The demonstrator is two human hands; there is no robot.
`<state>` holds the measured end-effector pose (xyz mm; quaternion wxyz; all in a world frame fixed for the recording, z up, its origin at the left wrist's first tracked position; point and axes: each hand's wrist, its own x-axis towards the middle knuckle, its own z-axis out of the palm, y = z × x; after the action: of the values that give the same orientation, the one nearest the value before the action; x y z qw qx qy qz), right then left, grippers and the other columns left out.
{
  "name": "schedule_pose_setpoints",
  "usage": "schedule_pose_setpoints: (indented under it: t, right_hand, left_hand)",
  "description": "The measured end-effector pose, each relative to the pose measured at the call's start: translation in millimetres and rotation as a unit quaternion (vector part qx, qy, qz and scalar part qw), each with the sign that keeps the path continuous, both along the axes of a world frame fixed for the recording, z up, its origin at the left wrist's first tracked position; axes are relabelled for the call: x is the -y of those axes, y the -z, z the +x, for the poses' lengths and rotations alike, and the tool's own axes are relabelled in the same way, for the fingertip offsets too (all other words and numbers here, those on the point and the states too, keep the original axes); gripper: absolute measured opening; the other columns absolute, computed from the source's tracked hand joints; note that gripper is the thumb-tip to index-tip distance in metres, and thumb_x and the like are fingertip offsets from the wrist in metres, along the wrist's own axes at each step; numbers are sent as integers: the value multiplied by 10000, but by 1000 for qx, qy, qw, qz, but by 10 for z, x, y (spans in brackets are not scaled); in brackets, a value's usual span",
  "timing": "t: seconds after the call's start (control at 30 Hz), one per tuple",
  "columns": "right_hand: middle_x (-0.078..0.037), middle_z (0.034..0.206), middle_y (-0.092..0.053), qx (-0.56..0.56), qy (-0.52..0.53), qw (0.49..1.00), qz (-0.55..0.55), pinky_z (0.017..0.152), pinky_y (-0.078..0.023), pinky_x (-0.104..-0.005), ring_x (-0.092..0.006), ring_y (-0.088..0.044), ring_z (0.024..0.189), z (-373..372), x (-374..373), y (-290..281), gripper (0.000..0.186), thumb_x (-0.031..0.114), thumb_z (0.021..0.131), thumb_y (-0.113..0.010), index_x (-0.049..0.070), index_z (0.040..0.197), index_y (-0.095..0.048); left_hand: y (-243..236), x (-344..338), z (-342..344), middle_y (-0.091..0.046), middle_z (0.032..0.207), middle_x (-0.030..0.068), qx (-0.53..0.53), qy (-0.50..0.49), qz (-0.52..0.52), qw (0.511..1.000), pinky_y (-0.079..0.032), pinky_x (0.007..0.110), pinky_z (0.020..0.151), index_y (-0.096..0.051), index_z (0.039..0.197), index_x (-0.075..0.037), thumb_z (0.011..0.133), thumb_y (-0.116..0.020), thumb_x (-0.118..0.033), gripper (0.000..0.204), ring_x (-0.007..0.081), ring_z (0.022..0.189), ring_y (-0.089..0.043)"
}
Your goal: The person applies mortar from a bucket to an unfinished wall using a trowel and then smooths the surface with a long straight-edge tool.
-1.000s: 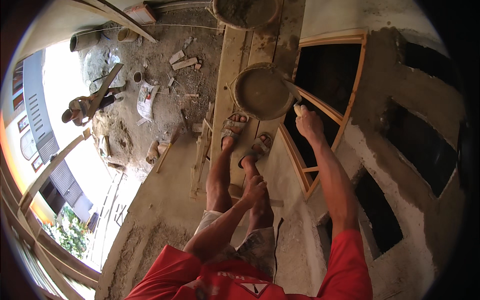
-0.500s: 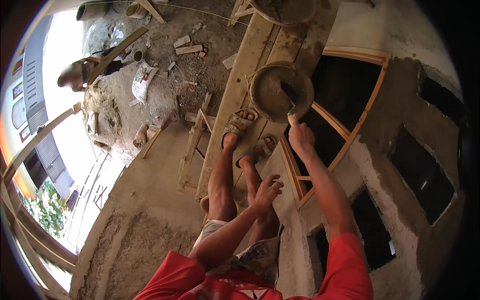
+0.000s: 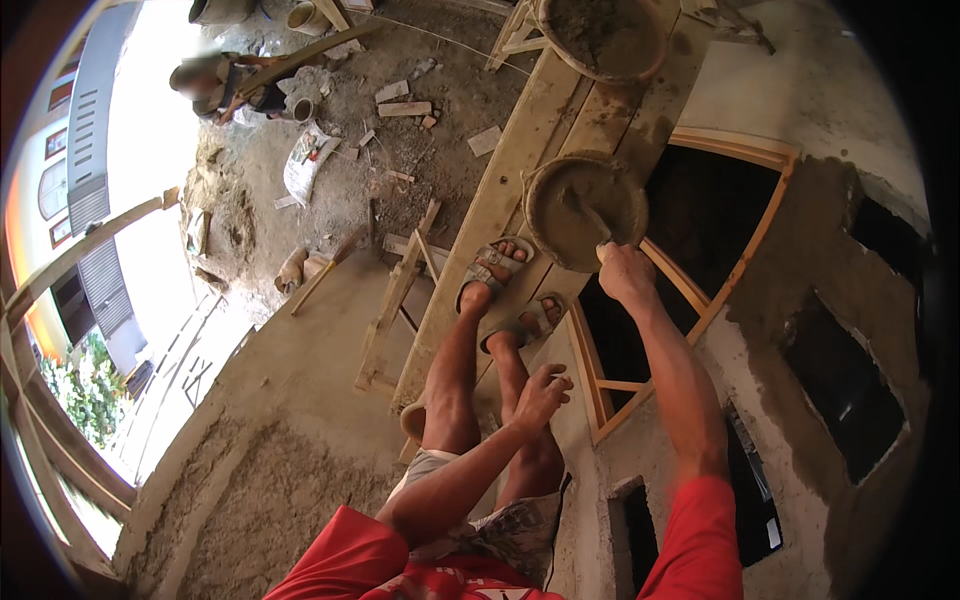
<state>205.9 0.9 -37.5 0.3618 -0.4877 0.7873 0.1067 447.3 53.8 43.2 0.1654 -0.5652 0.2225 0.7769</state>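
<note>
My right hand (image 3: 627,274) is closed round the handle of a trowel (image 3: 597,221). The trowel's blade is sunk in the wet grey mortar (image 3: 562,232) inside a round bucket (image 3: 640,190), so most of the blade is hidden. That bucket stands on a plank platform (image 3: 497,203), just beyond my sandalled feet. My left hand (image 3: 543,397) hovers over my knee, fingers loosely bent and apart, with nothing visible in it.
A second mortar bucket (image 3: 655,62) stands farther along the planks. Right of them are a wooden window frame (image 3: 742,257) and a partly plastered wall with dark openings. Below left, rubble, wood scraps and a white sack (image 3: 302,172) lie near a person (image 3: 232,85) by a long board.
The trowel blade has gone down into the mortar, where before it showed dark above it. My left hand's fingers have curled a little. The whole view has shifted slightly.
</note>
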Motion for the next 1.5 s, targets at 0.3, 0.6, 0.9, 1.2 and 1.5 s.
schedule_pose_setpoints:
  t: [0.3,0.6,0.9,1.2,1.5]
  right_hand:
    - [-174,765,-674,-35,-83,996,-4,629,-561,-355,-285,-686,757,-44,-171,-91,124,74,790,-559,0,844,-643]
    - [-204,775,-666,-85,-7,996,-16,651,-555,-429,-330,-675,781,-838,120,-183,169,85,821,-554,22,969,-606]
    - [-148,807,-680,-95,-100,990,31,629,-568,-315,-245,-681,774,174,41,-27,219,104,849,-533,-24,1006,-616]
    - [-207,729,-625,195,417,887,31,509,-516,-426,-329,-651,627,-23,-228,-140,313,255,858,-554,26,1072,-558]
    - [-244,865,-655,209,371,893,147,653,-545,-427,-359,-662,804,-102,24,120,269,218,818,-533,-9,939,-611]
  left_hand:
    - [41,-23,-87,-617,993,90,6,-14,8,1000,-479,286,712,-461,1250,5,924,-461,-213,392,168,813,-615]
    - [-18,11,-140,-612,984,87,7,-23,25,999,-468,285,713,-458,1251,11,929,-463,-214,393,165,811,-611]
    - [-11,120,-57,-606,1001,91,24,-38,36,998,-471,286,721,-452,1255,6,927,-452,-198,386,169,842,-604]
    - [27,63,-109,-618,1041,103,11,-29,41,999,-464,306,771,-440,1268,-6,936,-434,-218,395,196,878,-618]
    - [-7,144,-88,-603,1033,92,17,-18,47,999,-463,313,786,-423,1282,-11,937,-448,-233,411,190,888,-614]
